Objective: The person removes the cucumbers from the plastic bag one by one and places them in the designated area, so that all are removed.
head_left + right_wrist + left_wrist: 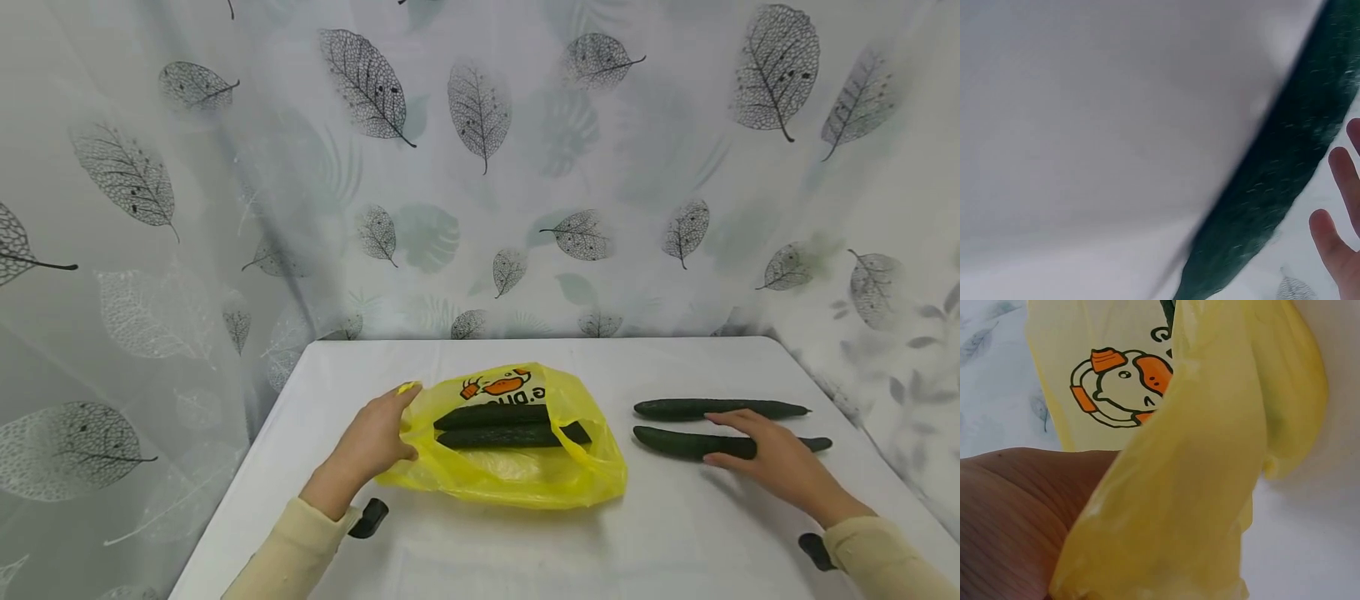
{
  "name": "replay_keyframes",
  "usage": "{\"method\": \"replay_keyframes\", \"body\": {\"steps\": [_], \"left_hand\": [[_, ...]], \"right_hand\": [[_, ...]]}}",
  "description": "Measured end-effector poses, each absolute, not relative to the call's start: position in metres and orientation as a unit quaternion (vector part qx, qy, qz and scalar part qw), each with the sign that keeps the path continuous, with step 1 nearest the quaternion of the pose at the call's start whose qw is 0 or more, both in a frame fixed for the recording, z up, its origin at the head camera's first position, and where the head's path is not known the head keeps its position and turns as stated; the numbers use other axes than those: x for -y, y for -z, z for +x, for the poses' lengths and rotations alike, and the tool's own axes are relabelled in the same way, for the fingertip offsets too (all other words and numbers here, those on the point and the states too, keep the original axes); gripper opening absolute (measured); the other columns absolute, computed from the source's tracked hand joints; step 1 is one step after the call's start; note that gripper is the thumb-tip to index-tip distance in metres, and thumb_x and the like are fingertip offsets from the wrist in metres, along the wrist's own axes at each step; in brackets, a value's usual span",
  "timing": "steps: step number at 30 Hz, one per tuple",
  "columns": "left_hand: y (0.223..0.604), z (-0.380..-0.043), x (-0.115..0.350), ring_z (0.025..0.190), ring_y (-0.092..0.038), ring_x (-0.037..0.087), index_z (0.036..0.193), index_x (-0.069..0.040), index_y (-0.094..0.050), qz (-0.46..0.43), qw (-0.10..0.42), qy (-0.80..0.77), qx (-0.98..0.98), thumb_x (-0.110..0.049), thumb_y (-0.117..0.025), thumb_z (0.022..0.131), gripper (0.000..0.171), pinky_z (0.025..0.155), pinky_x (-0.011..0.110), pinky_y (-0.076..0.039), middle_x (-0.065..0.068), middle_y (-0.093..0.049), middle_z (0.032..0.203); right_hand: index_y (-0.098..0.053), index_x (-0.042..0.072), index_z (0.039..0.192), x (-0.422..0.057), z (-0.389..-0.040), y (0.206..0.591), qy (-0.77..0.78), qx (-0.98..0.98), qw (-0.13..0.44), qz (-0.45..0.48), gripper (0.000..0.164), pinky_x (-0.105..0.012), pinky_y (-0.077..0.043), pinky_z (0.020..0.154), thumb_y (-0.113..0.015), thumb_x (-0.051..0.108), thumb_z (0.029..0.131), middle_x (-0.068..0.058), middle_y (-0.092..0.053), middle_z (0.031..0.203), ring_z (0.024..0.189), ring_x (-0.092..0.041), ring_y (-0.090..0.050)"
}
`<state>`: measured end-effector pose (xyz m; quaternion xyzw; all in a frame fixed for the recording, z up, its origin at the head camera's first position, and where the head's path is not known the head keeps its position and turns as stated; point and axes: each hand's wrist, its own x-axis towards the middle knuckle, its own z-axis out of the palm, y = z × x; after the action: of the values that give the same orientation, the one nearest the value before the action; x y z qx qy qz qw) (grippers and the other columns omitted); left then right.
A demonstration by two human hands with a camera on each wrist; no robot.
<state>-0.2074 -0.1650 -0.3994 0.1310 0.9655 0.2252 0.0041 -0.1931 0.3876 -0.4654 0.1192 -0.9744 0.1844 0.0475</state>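
Observation:
A yellow plastic bag lies on its side in the middle of the table, its mouth towards me. Two cucumbers are inside, side by side. At the bag's left end my left hand grips the edge of its mouth; in the left wrist view yellow film covers most of that hand's fingers. To the right, my right hand is over the nearer loose cucumber, thumb and fingers spread. The right wrist view shows its fingertips apart beyond that cucumber.
Another loose cucumber lies just behind the nearer one, roughly parallel. All of it rests on a white-covered table. A leaf-patterned curtain hangs behind and along both sides.

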Motion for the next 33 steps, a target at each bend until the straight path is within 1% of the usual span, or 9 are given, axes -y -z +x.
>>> {"method": "replay_keyframes", "body": {"steps": [2,4,9,14,18,24,28,31,33], "left_hand": [[0.399,-0.207,0.165,0.131,-0.051,0.04,0.15,-0.001,-0.047,0.131,0.004,-0.224,-0.966,0.001,-0.092,0.066,0.095,0.107,0.052,-0.044,0.019,-0.049,0.15],[0.398,-0.207,0.164,0.131,-0.051,0.04,0.15,-0.001,-0.047,0.129,0.005,-0.224,-0.966,0.001,-0.092,0.066,0.095,0.106,0.052,-0.044,0.019,-0.049,0.15],[0.398,-0.206,0.164,0.13,-0.051,0.041,0.15,-0.001,-0.047,0.13,0.007,-0.224,-0.966,0.001,-0.092,0.066,0.095,0.106,0.052,-0.044,0.019,-0.049,0.149],[0.398,-0.205,0.163,0.13,-0.051,0.041,0.149,-0.001,-0.047,0.131,0.005,-0.223,-0.966,0.0,-0.093,0.066,0.095,0.107,0.053,-0.043,0.02,-0.05,0.149],[0.399,-0.205,0.162,0.13,-0.052,0.041,0.15,-0.001,-0.047,0.131,0.004,-0.22,-0.967,-0.001,-0.093,0.065,0.096,0.107,0.053,-0.044,0.019,-0.05,0.148],[0.399,-0.205,0.162,0.129,-0.052,0.04,0.15,-0.002,-0.047,0.131,0.005,-0.22,-0.967,-0.001,-0.093,0.065,0.096,0.106,0.053,-0.045,0.019,-0.051,0.148],[0.399,-0.205,0.162,0.13,-0.052,0.04,0.15,-0.001,-0.048,0.132,0.003,-0.222,-0.966,0.0,-0.093,0.065,0.096,0.106,0.052,-0.045,0.019,-0.05,0.148],[0.399,-0.204,0.162,0.13,-0.052,0.039,0.149,-0.001,-0.048,0.135,-0.002,-0.224,-0.965,0.001,-0.093,0.065,0.095,0.106,0.052,-0.044,0.018,-0.051,0.148],[0.399,-0.204,0.161,0.129,-0.053,0.039,0.149,0.0,-0.048,0.138,-0.006,-0.225,-0.965,0.001,-0.093,0.065,0.095,0.106,0.052,-0.044,0.018,-0.051,0.148]], "right_hand": [[-0.06,0.009,0.14,-0.38,-0.192,0.459,-0.198,0.973,0.047,0.111,0.075,-0.074,-0.042,0.086,-0.075,0.057,0.085,-0.027,-0.052,0.139,0.12,-0.057,-0.049],[-0.059,0.011,0.142,-0.37,-0.191,0.451,-0.215,0.969,0.051,0.11,0.071,-0.076,-0.039,0.089,-0.073,0.055,0.088,-0.025,-0.052,0.14,0.125,-0.057,-0.045],[-0.057,0.016,0.144,-0.336,-0.187,0.43,-0.259,0.954,0.068,0.133,0.066,-0.073,-0.036,0.096,-0.073,0.051,0.09,-0.014,-0.055,0.141,0.133,-0.049,-0.043],[-0.053,0.027,0.147,-0.297,-0.18,0.41,-0.29,0.941,0.076,0.157,0.075,-0.071,-0.037,0.099,-0.078,0.056,0.083,-0.006,-0.054,0.144,0.135,-0.04,-0.045],[-0.05,0.034,0.148,-0.27,-0.172,0.398,-0.312,0.928,0.083,0.183,0.081,-0.07,-0.038,0.099,-0.083,0.055,0.077,-0.001,-0.05,0.147,0.136,-0.035,-0.043],[-0.053,0.034,0.147,-0.237,-0.163,0.381,-0.33,0.907,0.103,0.239,0.081,-0.074,-0.033,0.101,-0.087,0.05,0.075,0.007,-0.043,0.152,0.145,-0.031,-0.031],[-0.052,0.031,0.148,-0.216,-0.158,0.37,-0.341,0.89,0.108,0.283,0.084,-0.07,-0.026,0.11,-0.088,0.05,0.074,0.01,-0.044,0.151,0.148,-0.027,-0.028],[-0.05,0.032,0.149,-0.199,-0.154,0.364,-0.36,0.874,0.1,0.312,0.086,-0.067,-0.028,0.111,-0.087,0.05,0.074,0.01,-0.044,0.151,0.148,-0.025,-0.029],[-0.047,0.036,0.15,-0.189,-0.152,0.36,-0.377,0.866,0.087,0.318,0.087,-0.067,-0.032,0.109,-0.087,0.051,0.075,0.012,-0.042,0.153,0.147,-0.023,-0.031]]}}
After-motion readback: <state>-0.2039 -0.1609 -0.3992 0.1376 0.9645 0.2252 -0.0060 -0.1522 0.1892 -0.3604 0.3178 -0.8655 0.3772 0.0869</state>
